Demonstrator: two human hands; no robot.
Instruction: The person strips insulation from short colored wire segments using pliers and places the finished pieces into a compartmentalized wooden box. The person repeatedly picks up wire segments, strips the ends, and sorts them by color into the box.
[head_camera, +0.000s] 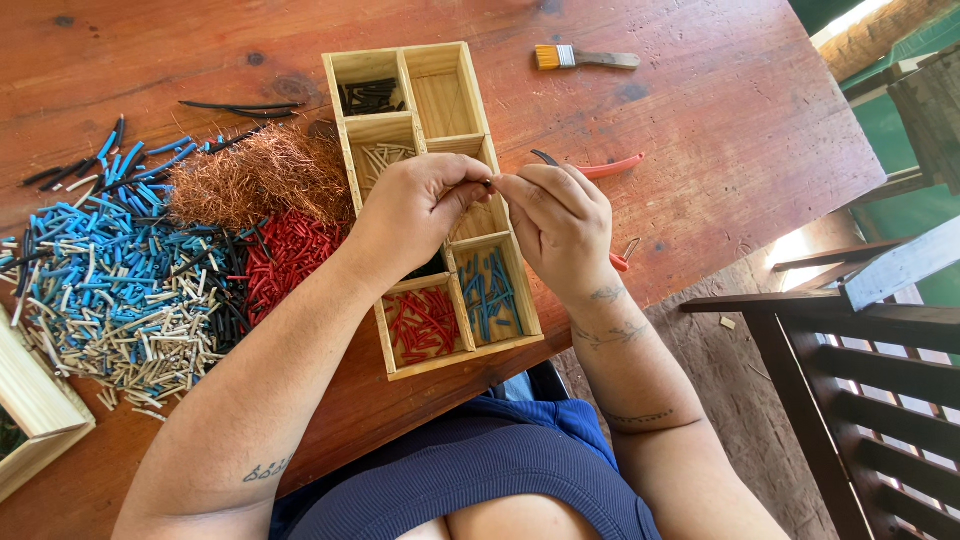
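Note:
My left hand (415, 205) and my right hand (560, 220) meet above a wooden divided box (440, 100), fingertips pinched together on a small dark wire piece (490, 182). The box's compartments hold black, beige, red (422, 322) and blue (490, 292) insulation pieces; one at the far right holds nothing. A red-handled pair of pliers (610, 166) lies on the table just behind my right hand, partly hidden by it.
On the left of the wooden table (700, 110) lie a heap of blue, beige, black and red insulation pieces (130, 280) and a tangle of copper strands (255, 180). A small paintbrush (585, 58) lies at the far edge. A wooden tray corner (30, 420) shows at left, dark chairs (860, 380) at right.

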